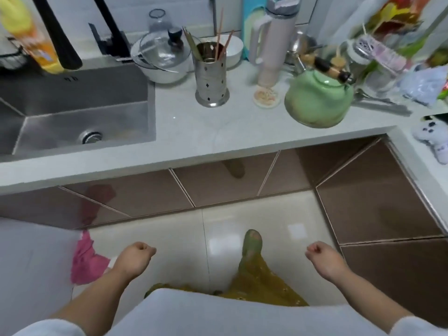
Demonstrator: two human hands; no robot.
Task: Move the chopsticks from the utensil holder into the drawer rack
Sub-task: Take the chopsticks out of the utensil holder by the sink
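Low above the floor, left hand (135,259) and right hand (323,259), both loosely fisted, empty.

Reddish chopsticks (221,42) upright in perforated steel utensil holder (211,76) w/ green ones.

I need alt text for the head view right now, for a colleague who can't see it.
Both hands, left hand and right hand, hang loosely closed and empty above the floor, short of the counter. The chopsticks stand in the metal utensil holder, between the sink and a green kettle. No open drawer shows.
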